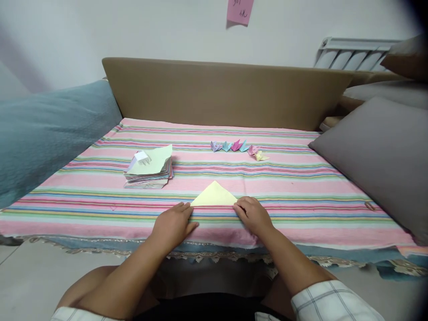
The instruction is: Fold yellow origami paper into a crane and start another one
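A yellow sheet of paper (214, 195), folded into a triangle, lies on the striped cloth with its point facing away from me and its folded edge towards me. My left hand (174, 225) rests at the triangle's left corner, fingers laid down flat and thumb apart. At the right corner my right hand (253, 214) has its fingers curled in, with thumb and forefinger closed on the paper's tip. Beyond the triangle stands a row of several small folded paper figures (236, 146) in purple, blue, pink and yellow.
To the left is a stack of coloured paper (149, 171) with a white plug adapter (142, 157) on top. A grey cushion (381, 165) lies at right, a blue cushion (56, 133) at left. Behind rises a brown backrest (227, 93). A small brown object (369, 205) sits near the grey cushion.
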Demonstrator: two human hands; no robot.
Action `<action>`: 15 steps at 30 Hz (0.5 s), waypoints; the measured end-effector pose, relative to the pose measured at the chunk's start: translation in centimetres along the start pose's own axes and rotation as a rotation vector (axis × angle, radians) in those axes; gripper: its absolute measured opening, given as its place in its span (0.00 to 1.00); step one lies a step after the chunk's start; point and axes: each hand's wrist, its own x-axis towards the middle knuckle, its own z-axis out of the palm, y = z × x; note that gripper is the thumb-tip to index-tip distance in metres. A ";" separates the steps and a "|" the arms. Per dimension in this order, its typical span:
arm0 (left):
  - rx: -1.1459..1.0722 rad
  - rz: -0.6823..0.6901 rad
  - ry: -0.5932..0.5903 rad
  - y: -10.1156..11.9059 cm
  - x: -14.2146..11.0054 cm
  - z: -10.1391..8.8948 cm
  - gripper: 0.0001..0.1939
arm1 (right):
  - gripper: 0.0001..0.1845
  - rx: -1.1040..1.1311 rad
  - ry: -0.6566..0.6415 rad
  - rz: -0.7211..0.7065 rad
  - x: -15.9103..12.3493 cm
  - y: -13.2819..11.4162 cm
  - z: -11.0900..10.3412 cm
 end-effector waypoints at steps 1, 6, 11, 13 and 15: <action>-0.019 -0.020 -0.007 -0.2 0.2 -0.3 0.15 | 0.13 0.016 0.002 0.028 0.1 0.1 0.0; -0.183 -0.154 0.133 -1.0 2.1 0.3 0.19 | 0.15 0.072 0.054 0.199 0.6 0.4 0.7; -0.192 -0.071 0.153 -0.7 3.7 1.9 0.26 | 0.23 0.056 0.055 0.258 1.0 0.6 1.3; -0.191 -0.056 0.162 -0.5 4.1 2.1 0.23 | 0.21 0.069 0.057 0.251 1.0 0.7 1.4; -0.213 -0.058 0.171 -0.4 4.3 2.2 0.20 | 0.19 0.094 0.067 0.234 1.0 0.9 1.4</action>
